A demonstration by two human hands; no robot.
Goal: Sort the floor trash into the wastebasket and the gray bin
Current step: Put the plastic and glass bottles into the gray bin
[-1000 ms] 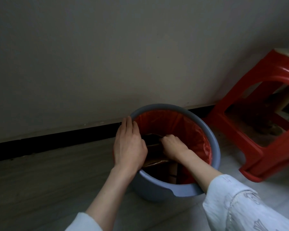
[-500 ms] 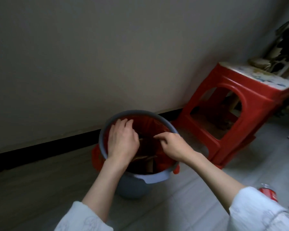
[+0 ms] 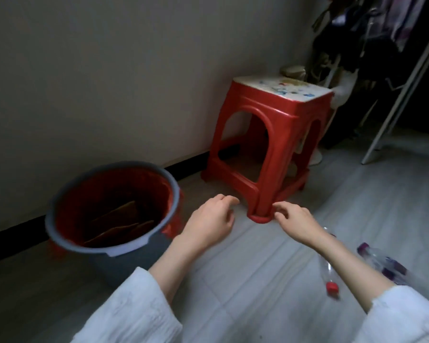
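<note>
1. Head view: your left hand (image 3: 209, 220) hangs in the air just to the right of the wastebasket (image 3: 114, 246). Its fingers are loosely curled, and it holds nothing.
2. Your right hand (image 3: 294, 222) is near the front leg of the red stool (image 3: 270, 134). Its fingers are bent a little and loose, and it holds nothing too.
3. Your two hands are apart, with the foot of that stool leg showing between them.
4. The wastebasket is a round gray-blue pail on the floor (image 3: 245, 280), close to the wall (image 3: 109, 70). It has a red bag (image 3: 159, 186) inside, and the bag folds over the rim.
5. Flat brown pieces of cardboard (image 3: 119, 220) lie inside the wastebasket, leaning on each other.
6. A clear bottle with a red cap (image 3: 328, 276) lies on the floor under your right arm.
7. Another clear bottle with a purple label (image 3: 379, 262) lies on the floor to the right of that arm. It looks blurry.
8. The red stool stands by the wall, to the right of the wastebasket. Its top is pale with little colored marks.
9. Dark clothes (image 3: 372, 45) hang at the far right, next to a slanted white pole (image 3: 401, 95).
10. Both your arms wear white sleeves (image 3: 134, 310).
</note>
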